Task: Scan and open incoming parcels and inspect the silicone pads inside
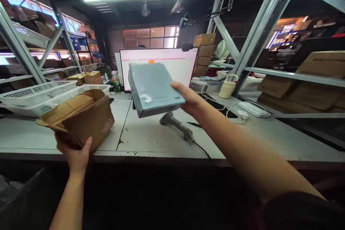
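Note:
A flat light-blue box (156, 82) is held up over the table, in front of the monitor. My right hand (188, 97) grips its right edge, thumb on top and the other fingers hidden beneath. On the left, my left hand (77, 152) holds an open brown cardboard box (90, 122) near the table's front edge. That carton is tilted, its flaps spread toward the left; its inside is mostly out of sight. Below the light-blue box, a grey barcode scanner (178, 125) lies on the table with its cable running off the front edge.
A monitor (161, 55) stands at the back. White plastic baskets (37, 95) sit at the left, with a green-labelled bottle (116, 82) behind. To the right are a cream container (228, 87), a white power strip (253, 109) and cables. Metal shelf frames flank the table (151, 143).

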A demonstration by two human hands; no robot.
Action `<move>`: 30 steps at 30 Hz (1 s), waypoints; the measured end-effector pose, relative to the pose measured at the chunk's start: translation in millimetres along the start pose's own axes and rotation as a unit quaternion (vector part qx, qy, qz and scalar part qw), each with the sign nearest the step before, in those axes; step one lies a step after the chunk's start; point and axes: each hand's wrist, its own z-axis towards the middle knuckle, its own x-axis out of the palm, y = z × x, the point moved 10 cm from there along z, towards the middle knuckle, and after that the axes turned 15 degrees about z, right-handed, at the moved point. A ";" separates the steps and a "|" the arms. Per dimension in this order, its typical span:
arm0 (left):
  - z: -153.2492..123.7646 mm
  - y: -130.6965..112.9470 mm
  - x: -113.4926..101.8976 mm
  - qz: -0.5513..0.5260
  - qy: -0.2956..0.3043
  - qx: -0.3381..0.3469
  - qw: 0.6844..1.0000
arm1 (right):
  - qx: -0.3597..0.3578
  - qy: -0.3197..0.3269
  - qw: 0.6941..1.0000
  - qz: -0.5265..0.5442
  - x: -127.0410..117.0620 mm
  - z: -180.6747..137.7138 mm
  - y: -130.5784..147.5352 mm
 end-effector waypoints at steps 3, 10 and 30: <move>10.0 15.5 -8.0 0.026 -0.064 -0.014 0.998 | 0.108 -0.010 0.992 -0.060 9.9 -6.2 -77.9; 16.1 17.9 12.6 0.058 -0.030 -0.009 0.998 | 0.122 0.070 0.969 -0.202 36.3 -8.5 -152.1; 15.3 18.6 29.2 0.117 0.078 -0.098 0.985 | 0.236 0.083 0.912 -0.324 -46.8 -25.0 -109.3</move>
